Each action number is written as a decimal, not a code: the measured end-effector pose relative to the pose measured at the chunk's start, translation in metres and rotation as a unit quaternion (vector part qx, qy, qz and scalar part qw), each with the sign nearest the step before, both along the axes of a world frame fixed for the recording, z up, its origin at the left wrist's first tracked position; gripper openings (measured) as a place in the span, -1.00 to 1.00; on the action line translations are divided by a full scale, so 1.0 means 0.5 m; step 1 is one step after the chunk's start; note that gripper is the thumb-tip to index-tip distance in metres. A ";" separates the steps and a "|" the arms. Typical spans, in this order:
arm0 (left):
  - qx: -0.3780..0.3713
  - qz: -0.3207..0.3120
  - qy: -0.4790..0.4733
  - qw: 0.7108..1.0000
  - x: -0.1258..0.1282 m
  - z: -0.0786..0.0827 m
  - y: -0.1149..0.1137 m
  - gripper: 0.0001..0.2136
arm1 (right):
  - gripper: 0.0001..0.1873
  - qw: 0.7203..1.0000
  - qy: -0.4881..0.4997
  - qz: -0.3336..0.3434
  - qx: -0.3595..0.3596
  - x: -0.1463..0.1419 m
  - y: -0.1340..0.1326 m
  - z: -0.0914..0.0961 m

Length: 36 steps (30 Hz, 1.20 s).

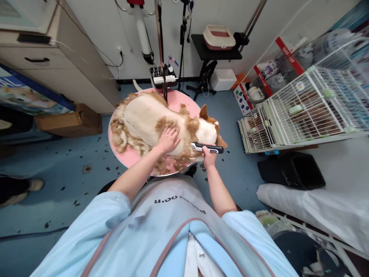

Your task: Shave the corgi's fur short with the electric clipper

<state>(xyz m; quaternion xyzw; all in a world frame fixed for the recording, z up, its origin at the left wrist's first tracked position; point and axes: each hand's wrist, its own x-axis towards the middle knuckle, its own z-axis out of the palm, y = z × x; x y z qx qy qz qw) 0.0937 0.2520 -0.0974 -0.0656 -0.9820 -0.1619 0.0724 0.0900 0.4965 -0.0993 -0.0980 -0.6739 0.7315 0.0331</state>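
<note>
A tan and white dog (150, 117) lies on a round pink grooming table (131, 156), its head toward the right. Clumps of shorn fur (122, 136) lie around it. My left hand (168, 139) rests flat on the dog's side, fingers spread. My right hand (208, 154) is closed around a black and white hair clipper (207, 148), held at the dog's chest near the table's front edge.
A metal grooming pole (160, 46) rises at the table's far side. A white wire cage (305, 107) stands to the right, a black bin (292, 171) below it. A cardboard box (69, 121) and cabinet (43, 57) sit left. Fur bits dot the blue floor (66, 169).
</note>
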 end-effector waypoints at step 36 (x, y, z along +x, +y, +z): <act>0.003 -0.009 0.024 1.000 0.007 -0.015 -0.010 -0.51 | -0.39 0.989 -0.049 -0.069 -0.120 -0.048 -0.090 0.045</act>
